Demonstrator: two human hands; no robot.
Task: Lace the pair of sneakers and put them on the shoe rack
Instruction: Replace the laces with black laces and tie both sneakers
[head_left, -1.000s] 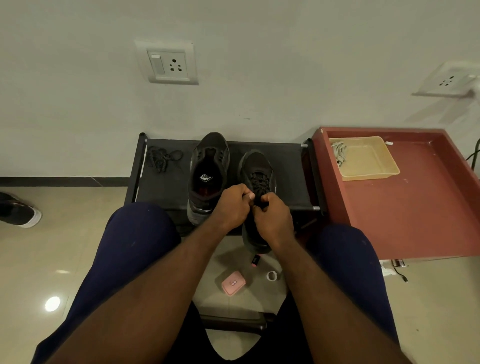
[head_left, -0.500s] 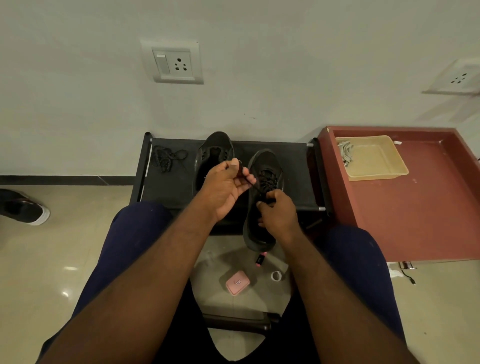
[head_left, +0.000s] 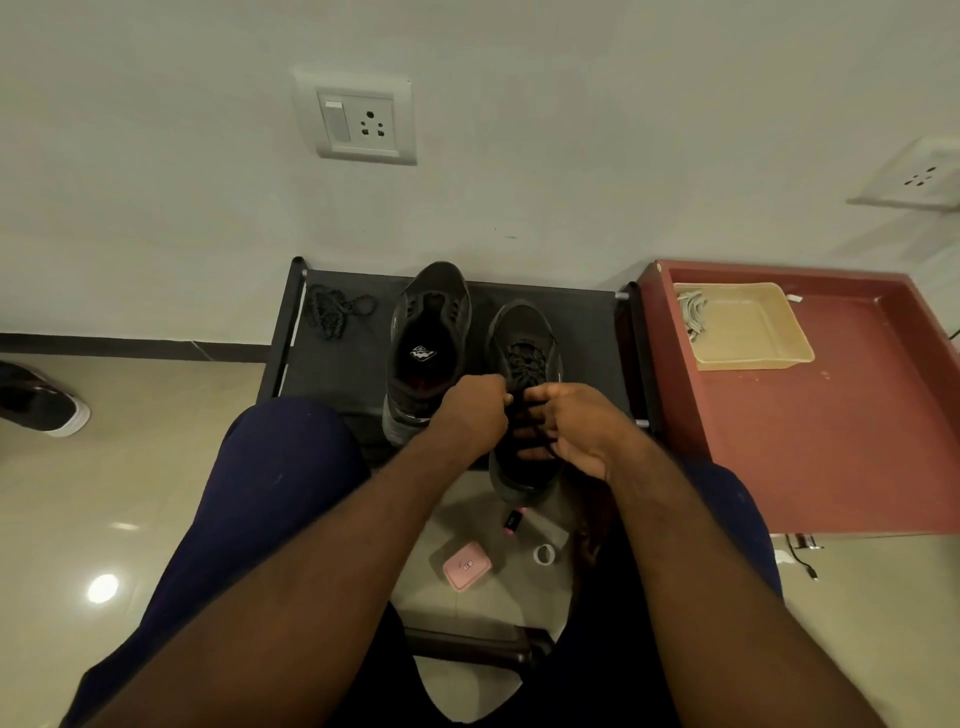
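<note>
I see a white switch-and-socket plate on the wall in the upper centre of the frame, and a second socket plate at the upper right edge. At right stands a red worktop with a raised rim, carrying a beige tray in whose left end lie grey cords. On the tiled floor, at lower centre, lie a pink case, a white ring and a small black-and-pink item. A black shoe with a white sole sits at the left edge.

Both hands, left and right, pinch laces over the right sneaker on the rack.
</note>
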